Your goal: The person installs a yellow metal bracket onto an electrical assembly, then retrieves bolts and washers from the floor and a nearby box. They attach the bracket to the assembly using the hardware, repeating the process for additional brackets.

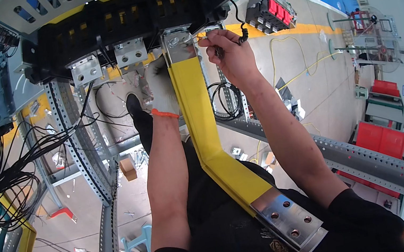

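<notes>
A long bent busbar, sleeved in yellow with bare metal ends, runs from the black terminal block down towards my torso. Its upper metal end lies against the block's right terminal, where small round hardware shows on the plate. My left hand, in a pale glove with an orange cuff, is at the busbar's left side near that end; its fingers are mostly hidden. My bare right hand is closed just right of the plate. Small dark pieces show among its fingers, too small to name.
Two bare metal terminals stick out left of the busbar. Perforated metal posts and a rail frame the space. Black cables hang at left. A coiled black cord hangs beside my right hand. A black-and-red device stands beyond.
</notes>
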Demonstrator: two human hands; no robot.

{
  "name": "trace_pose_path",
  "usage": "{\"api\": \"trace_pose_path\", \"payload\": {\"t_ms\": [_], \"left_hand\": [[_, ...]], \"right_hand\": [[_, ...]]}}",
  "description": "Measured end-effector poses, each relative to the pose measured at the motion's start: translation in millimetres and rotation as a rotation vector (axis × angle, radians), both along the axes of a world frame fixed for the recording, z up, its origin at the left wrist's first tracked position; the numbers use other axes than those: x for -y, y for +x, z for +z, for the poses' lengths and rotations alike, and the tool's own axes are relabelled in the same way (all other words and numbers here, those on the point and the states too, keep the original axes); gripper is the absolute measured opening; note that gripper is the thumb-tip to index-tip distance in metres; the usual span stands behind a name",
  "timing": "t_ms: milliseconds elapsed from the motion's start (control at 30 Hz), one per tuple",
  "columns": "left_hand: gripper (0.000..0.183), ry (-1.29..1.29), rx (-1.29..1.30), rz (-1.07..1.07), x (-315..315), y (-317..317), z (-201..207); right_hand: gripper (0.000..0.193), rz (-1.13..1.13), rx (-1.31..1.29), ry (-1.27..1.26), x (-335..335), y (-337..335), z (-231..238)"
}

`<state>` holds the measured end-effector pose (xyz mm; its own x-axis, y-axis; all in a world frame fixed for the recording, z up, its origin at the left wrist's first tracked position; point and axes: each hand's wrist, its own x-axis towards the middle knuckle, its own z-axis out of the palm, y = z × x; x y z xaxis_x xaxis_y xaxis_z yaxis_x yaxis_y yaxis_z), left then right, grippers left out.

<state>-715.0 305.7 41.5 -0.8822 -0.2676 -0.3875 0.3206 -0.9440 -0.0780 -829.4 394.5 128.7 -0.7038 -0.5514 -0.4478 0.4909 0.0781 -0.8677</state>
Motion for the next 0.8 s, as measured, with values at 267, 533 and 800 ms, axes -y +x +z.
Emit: {"api": "trace_pose_path", "payload": {"t_ms": [267,533,800], "left_hand": [[0.047,-0.210,-0.136,-0.015,5.2,10.0,3.0],[0.043,-0.502,0.047,-0.089,3.2,6.9,-22.2],[0.038,-0.441,0.114,-0.087,1.0,4.2,-26.5]], "right_hand": [[0.014,-0.019,0.003,0.016,16.3,7.0,3.0],[0.008,0.037,-0.219,0.146,23.3,6.7,2.5],[0.014,0.113,-0.142,0.514,25.9,-7.2,-11.5]]}}
